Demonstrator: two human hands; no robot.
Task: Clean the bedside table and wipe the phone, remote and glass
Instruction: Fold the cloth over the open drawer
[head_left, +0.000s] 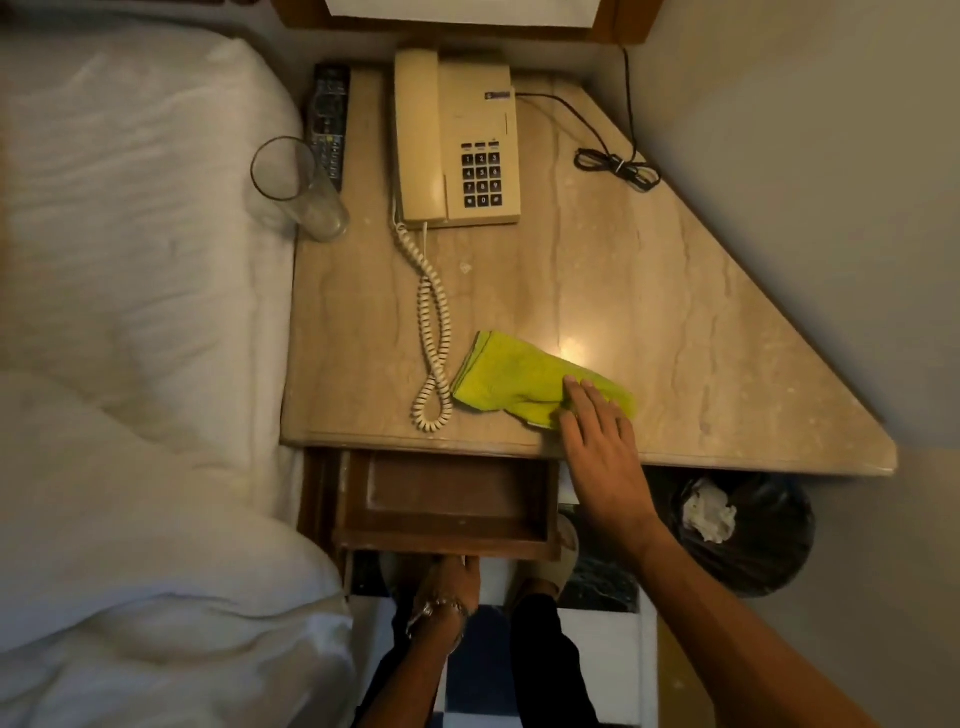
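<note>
Flat right hand (602, 452) on yellow cloth (511, 382)

The table (623, 291) top is beige marble streaked with brownish veins. On it a cloth (509, 382) glows yellow-green, the phone (467, 140) is cream with black keys and a cream coiled cord (434, 322), the remote (330, 119) black, the glass (298, 189) clear. The drawer (447, 499) is dark brown wood, the bedding (130, 234) white, the bin (769, 561) black.

The marble bedside table (649, 291) carries a phone (457, 140), remote (331, 122), glass (301, 189) and yellow cloth (514, 376).
</note>
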